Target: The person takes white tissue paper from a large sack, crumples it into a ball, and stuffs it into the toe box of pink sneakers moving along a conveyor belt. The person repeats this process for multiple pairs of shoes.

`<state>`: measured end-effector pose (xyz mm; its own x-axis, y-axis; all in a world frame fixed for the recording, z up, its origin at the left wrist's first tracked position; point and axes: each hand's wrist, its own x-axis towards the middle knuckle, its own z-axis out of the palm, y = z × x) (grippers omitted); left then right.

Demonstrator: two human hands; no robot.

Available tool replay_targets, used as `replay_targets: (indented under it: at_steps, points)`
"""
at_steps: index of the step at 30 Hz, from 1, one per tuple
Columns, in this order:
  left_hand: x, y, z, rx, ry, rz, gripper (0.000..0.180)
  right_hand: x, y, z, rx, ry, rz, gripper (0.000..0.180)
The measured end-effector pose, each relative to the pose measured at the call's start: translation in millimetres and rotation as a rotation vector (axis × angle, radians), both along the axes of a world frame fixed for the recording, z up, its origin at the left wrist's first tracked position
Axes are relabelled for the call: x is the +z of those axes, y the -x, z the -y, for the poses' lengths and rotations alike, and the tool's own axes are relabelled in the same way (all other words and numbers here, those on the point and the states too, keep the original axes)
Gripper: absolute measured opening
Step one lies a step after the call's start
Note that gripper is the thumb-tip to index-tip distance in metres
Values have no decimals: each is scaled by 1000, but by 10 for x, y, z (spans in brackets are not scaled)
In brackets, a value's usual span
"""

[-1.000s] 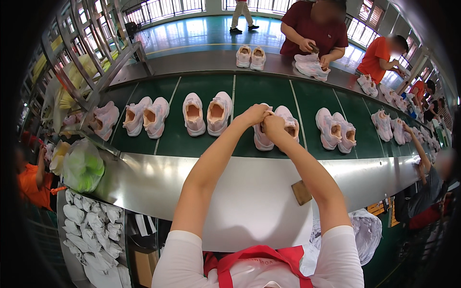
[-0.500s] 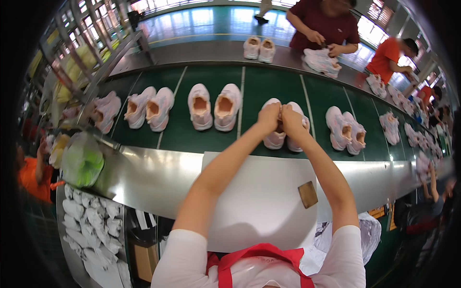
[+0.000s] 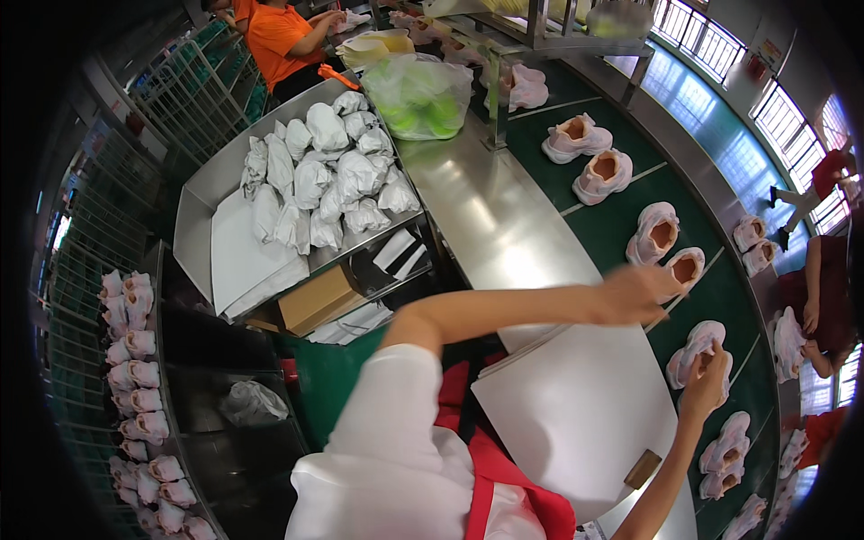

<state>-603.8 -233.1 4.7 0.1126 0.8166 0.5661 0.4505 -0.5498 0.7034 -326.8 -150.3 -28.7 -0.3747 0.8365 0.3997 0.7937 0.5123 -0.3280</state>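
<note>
Pale pink-and-white sneakers stand in pairs along a green conveyor belt. My right hand is at the collar of one sneaker on the belt, its fingers curled over the opening. The second shoe of that pair is mostly hidden behind this hand. My left hand is smeared by motion over the belt's near edge. It is beside another sneaker, and I cannot make out whether it touches it. Below my hands lies a stack of white paper sheets with a small brown block on it.
On my left, a metal bin holds several white paper-wrapped bundles. A bag with green contents stands on the steel ledge. A rack of sneakers is at the far left. Co-workers, one in an orange shirt, stand nearby.
My view has swung to the left, bringing the bin and rack into sight. My left hand has come off the sneakers and moved left. My right hand stays at a sneaker.
</note>
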Motion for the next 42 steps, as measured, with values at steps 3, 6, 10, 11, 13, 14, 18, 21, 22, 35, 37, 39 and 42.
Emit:
replay_targets:
  at_steps: [3,6,10,11,13,14,18,21,22,35,37,39,42]
  points:
    - [-164,1082,679,402,-82,-22,39,-6,361,548,211,-180,71,37]
    - [-322,1985,1452,1025,-32,-345,61,-139,551,861,314,-89,105,36]
    - [-767,2668,2186,1644,456,-757,87,-210,589,906,357,-139,145,33]
    - [-873,2780,2272,1639,495,-774,89,-219,581,902,359,-137,148,32]
    - [-1044,3003,2439,1635,576,-815,94,-235,584,905,368,-130,146,30]
    - [-1114,3120,2508,1600,567,-820,95,-236,593,912,370,-133,150,30]
    - [-1235,3425,2593,1492,482,-801,91,-236,615,921,366,-131,166,29]
    - [-1179,3571,2658,1421,348,-723,75,-241,619,925,359,-133,172,29]
    - [-1120,3595,2694,1428,305,-613,72,-245,626,927,360,-136,171,29]
    - [-474,3648,2858,1638,-192,-65,63,-251,697,946,375,-91,151,34]
    - [-261,3283,2461,1448,-211,-51,63,-172,688,1005,354,-53,97,38]
    - [-79,2605,1968,1258,-284,-256,68,38,867,1145,366,376,-294,42]
    - [-96,1708,1409,724,-297,-459,61,216,1313,1256,440,934,-827,59]
